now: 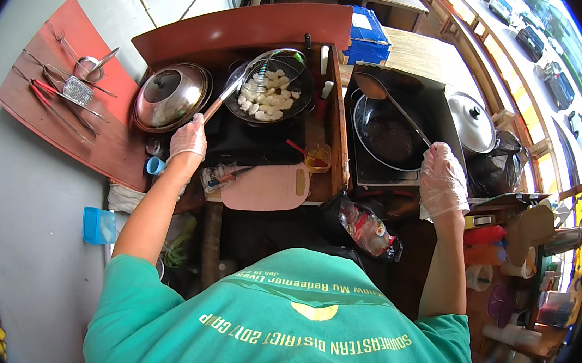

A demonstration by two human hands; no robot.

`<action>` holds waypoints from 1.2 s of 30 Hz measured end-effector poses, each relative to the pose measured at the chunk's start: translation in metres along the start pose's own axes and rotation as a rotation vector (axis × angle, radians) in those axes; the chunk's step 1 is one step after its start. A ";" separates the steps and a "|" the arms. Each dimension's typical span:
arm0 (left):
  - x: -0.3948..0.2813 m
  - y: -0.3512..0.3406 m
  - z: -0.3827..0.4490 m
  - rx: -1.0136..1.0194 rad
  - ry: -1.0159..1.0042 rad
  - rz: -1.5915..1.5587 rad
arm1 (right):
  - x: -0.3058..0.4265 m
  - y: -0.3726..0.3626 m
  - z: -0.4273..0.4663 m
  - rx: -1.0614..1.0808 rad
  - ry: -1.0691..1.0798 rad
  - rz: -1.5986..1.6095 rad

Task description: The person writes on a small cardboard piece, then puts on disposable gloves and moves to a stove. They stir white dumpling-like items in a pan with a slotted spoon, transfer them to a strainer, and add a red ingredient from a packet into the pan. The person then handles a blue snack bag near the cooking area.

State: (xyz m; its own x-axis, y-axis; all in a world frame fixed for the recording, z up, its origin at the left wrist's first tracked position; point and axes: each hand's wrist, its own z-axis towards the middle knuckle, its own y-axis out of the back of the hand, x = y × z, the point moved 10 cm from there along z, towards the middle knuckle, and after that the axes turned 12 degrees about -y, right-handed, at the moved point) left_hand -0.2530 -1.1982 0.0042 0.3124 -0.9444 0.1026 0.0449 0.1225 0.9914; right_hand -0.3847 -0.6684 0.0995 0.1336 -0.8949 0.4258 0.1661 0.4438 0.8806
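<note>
My left hand, in a clear plastic glove, grips the wooden handle of a wire skimmer. Its mesh bowl is over the left wok, among white food pieces; whether any rest in the mesh, I cannot tell. Also gloved, my right hand closes around the thin handle of a wok turner or ladle. That tool's broad brown head rests near the far rim of the right wok, whose dark bottom holds a little dark liquid or residue.
A lidded pan stands left of the left wok. Nearer me lie a pink cutting board, a knife and a sauce container. A wooden partition separates the burners. At right are a metal lid and a black bag.
</note>
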 end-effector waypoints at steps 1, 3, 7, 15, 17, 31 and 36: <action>0.005 0.006 0.004 -0.034 -0.018 0.011 | 0.018 -0.007 0.001 0.004 0.026 0.010; 0.019 0.017 0.011 -0.080 -0.055 0.034 | 0.052 -0.027 0.004 0.036 0.063 0.078; 0.048 0.014 0.012 -0.099 -0.052 0.028 | 0.116 -0.091 0.009 0.089 0.136 0.020; 0.082 0.008 0.009 0.001 -0.106 -0.145 | 0.175 -0.207 0.001 0.351 -0.008 -0.164; 0.093 0.015 -0.004 -0.007 -0.103 -0.182 | 0.180 -0.213 -0.003 0.363 -0.010 -0.197; 0.066 0.018 0.024 -0.090 -0.162 -0.051 | 0.198 -0.191 -0.016 0.268 0.140 -0.280; 0.072 0.008 0.028 -0.108 -0.089 -0.042 | 0.201 -0.193 -0.018 0.332 0.073 -0.322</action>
State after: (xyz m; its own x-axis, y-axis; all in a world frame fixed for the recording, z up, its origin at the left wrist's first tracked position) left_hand -0.2567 -1.2740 0.0221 0.2227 -0.9722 0.0726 0.1596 0.1098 0.9811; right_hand -0.3721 -0.9334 0.0111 0.1969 -0.9736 0.1151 -0.1093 0.0949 0.9895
